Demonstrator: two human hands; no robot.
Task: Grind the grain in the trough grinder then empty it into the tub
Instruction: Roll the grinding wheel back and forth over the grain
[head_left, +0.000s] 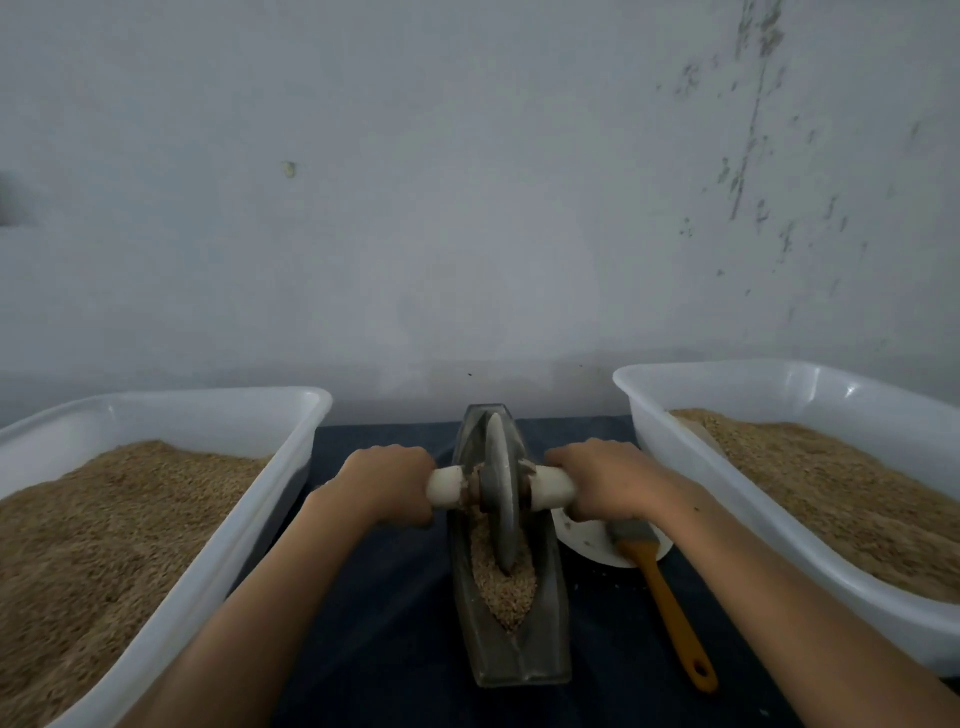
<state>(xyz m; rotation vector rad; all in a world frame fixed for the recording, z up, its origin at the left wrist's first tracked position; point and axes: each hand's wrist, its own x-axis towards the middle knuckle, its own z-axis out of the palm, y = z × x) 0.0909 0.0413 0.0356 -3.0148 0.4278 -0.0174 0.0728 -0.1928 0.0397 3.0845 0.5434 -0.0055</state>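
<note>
- Two large white translucent plastic tubs are set either side of the work spot, left tub (156, 415) and right tub (779, 384), each heaped with tan grain; both are kept within arm's reach, presumably one as feed and one as receiver. Which is which cannot be told.
- A dark blue cloth (395, 623) is spread over the table between them, likely so spilled grain is caught.
- The long boat-shaped grey metal trough grinder (540, 639) is laid lengthwise between the tubs, so the wheel's travel runs straight away from the body.
- The grey metal disc wheel (501, 493) is stood on edge in the groove, toward the far half of the trough.
- The tan grain in the trough (506, 587) is piled in the near half, still coarse-looking; grinding is judged unfinished, emptying not begun.
- The white axle handles are gripped evenly: left hand (387, 480) is wrapped around the left handle (444, 486), right hand (605, 480) is wrapped around the right handle (553, 486), so downward load stays balanced and the wheel upright.
- A white round dish (587, 540) is parked just right of the trough, partly under the right wrist.
- An orange-handled brush (670, 608) is rested with its bristles on the dish, probably kept for sweeping out the groove.
</note>
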